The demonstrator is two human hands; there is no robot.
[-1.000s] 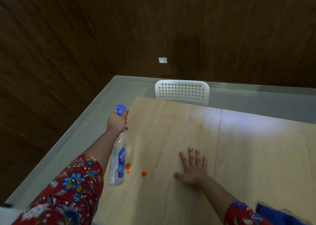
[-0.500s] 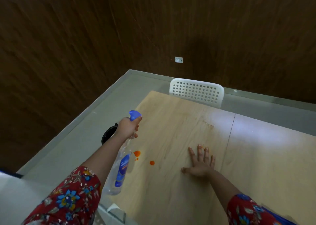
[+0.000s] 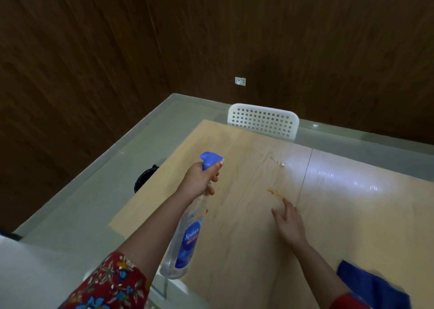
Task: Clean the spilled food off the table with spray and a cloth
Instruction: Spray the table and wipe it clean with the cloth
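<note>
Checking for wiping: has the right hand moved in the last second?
Yes. The right hand has slid right toward the table seam, its edge now reaching it; fingers that were splayed flat are drawn together near the orange smear.

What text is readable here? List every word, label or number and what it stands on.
"Spark" on the blue label of the spray bottle; later letters blurred.
Small orange line beneath it: too blurred to read.
No other text shows.
</note>
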